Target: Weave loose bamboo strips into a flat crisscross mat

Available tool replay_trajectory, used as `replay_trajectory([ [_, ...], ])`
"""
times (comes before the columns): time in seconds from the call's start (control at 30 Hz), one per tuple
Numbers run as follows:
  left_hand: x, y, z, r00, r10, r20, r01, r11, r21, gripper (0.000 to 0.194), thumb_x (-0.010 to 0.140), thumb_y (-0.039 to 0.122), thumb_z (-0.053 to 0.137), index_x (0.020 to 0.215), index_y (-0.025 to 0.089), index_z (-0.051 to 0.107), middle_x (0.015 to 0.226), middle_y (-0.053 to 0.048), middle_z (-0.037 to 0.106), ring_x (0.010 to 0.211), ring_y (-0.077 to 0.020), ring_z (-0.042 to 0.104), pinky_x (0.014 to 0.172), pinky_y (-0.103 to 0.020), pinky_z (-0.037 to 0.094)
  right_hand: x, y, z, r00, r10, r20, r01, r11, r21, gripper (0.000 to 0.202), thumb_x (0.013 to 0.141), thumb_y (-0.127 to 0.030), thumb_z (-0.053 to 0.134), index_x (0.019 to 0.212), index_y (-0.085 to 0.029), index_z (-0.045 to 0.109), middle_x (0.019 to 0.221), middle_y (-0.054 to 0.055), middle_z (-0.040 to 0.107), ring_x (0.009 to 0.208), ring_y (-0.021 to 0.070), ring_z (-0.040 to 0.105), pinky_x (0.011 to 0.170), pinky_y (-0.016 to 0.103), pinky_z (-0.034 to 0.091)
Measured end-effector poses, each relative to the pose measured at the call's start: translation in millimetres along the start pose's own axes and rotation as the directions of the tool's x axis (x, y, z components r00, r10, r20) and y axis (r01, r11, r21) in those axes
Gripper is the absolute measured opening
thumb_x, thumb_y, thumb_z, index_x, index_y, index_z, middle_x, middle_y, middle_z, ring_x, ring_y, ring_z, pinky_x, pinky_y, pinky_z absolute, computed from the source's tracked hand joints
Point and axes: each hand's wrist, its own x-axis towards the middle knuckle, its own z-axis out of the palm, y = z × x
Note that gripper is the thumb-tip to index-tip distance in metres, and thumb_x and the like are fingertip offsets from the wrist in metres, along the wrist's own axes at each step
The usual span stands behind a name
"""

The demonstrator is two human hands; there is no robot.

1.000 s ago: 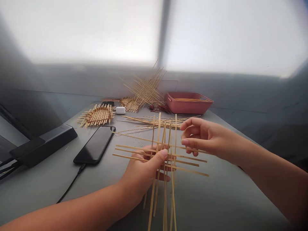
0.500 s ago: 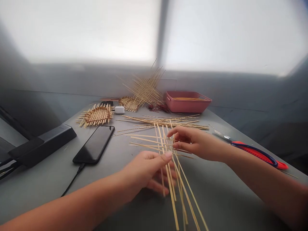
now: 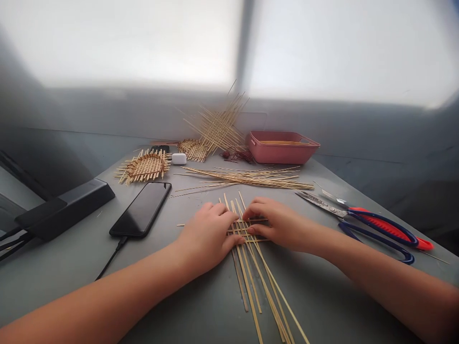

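Observation:
A small open weave of pale bamboo strips (image 3: pixel 241 230) lies on the grey table, its long ends fanning toward me and a few short strips crossing them. My left hand (image 3: pixel 211 234) covers the left side of the crossing, fingers curled over it and thumb against the strips. From the right, my right hand (image 3: pixel 279 222) holds the crossing strips between bent fingers and thumb. The fingertips of both hands are close together across the weave. The left ends of the cross strips are mostly hidden under my left hand.
Loose bamboo strips (image 3: pixel 247 178) lie beyond my hands. Scissors (image 3: pixel 358 220) and a red-handled tool (image 3: pixel 426 244) are at right, a pink basket (image 3: pixel 283 150) behind. At left are a phone (image 3: pixel 141 210), a black box (image 3: pixel 79 205) and a woven piece (image 3: pixel 147 167).
The weave has come down flat onto the table. My left hand has turned from underneath to on top of its left side. My right hand has shifted slightly left; the scissors are now uncovered.

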Motion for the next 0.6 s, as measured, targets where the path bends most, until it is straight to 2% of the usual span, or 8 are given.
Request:
replay_trajectory([
  [0.07, 1.1, 0.5, 3.9, 0.999, -0.044, 0.023, 0.044, 0.999, 0.01, 0.031, 0.084, 0.044, 0.061, 0.105, 0.02, 0.065, 0.104, -0.007, 0.063, 0.098, -0.0271, 0.053, 0.084, -0.037, 0.043, -0.5, -1.7, 1.6, 1.0, 0.004, -0.002, -0.004, 1.0, 0.015, 0.011, 0.083, -0.024, 0.058, 0.093, -0.019, 0.062, 0.1, 0.007, 0.059, 0.097, 0.0231, 0.055, 0.084, 0.037, 0.044],
  [0.2, 3.3, 2.9, 5.0, 0.994, -0.087, 0.059, 0.088, 0.996, -0.01, 0.028, 0.085, 0.041, 0.061, 0.102, 0.018, 0.063, 0.102, -0.007, 0.062, 0.097, -0.0261, 0.053, 0.083, -0.037, 0.044, -2.6, -7.8, 0.9, 0.999, -0.011, 0.042, 0.009, 0.999, 0.05, 0.016, 0.084, -0.024, 0.059, 0.099, -0.019, 0.058, 0.102, 0.006, 0.059, 0.098, 0.0226, 0.054, 0.084, 0.036, 0.044],
  [0.4, 6.0, 1.2, 8.1, 0.992, -0.105, 0.075, 0.107, 0.994, -0.03, 0.031, 0.084, 0.041, 0.063, 0.103, 0.017, 0.063, 0.102, -0.009, 0.061, 0.099, -0.0272, 0.052, 0.084, -0.037, 0.044, -0.4, -11.2, -0.6, 0.995, 0.018, 0.1, -0.017, 1.0, -0.019, 0.014, 0.084, -0.024, 0.061, 0.096, -0.017, 0.059, 0.1, 0.008, 0.058, 0.097, 0.0236, 0.053, 0.083, 0.035, 0.043],
  [0.6, 7.2, 2.1, 7.7, 0.991, -0.106, 0.083, 0.111, 0.993, -0.051, 0.027, 0.084, 0.038, 0.064, 0.101, 0.017, 0.063, 0.101, -0.008, 0.062, 0.099, -0.0259, 0.053, 0.085, -0.035, 0.044, 2.1, -11.2, -0.8, 0.993, 0.014, 0.119, -0.013, 1.0, -0.015, 0.017, 0.083, -0.022, 0.062, 0.1, -0.019, 0.061, 0.102, 0.008, 0.057, 0.096, 0.0233, 0.054, 0.081, 0.034, 0.044],
])
